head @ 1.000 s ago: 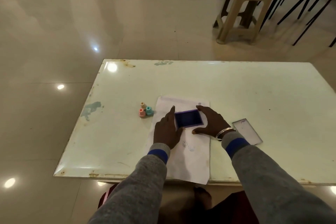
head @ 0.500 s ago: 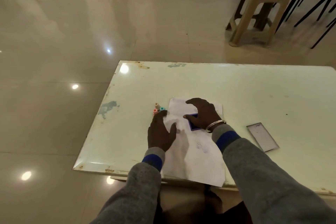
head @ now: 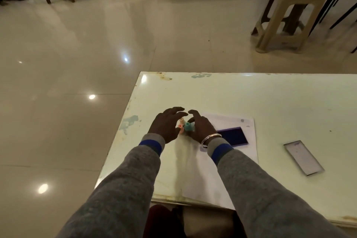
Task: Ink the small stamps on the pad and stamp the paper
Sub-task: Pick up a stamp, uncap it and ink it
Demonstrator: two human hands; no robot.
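Stamps [head: 185,126], three small ones in peach, pink and teal, stand clustered at the left edge of the paper [head: 212,179], some way in from the table's [head: 270,98] left rim, with bare tabletop beyond them. Left hand [head: 166,125] and right hand [head: 201,127] cup the cluster from either side, fingers spread and curled, gripping nothing. Right of the stamps, behind the right wrist, the ink pad [head: 234,137] lies open on the paper. Farther right lies a clear lid [head: 303,157].
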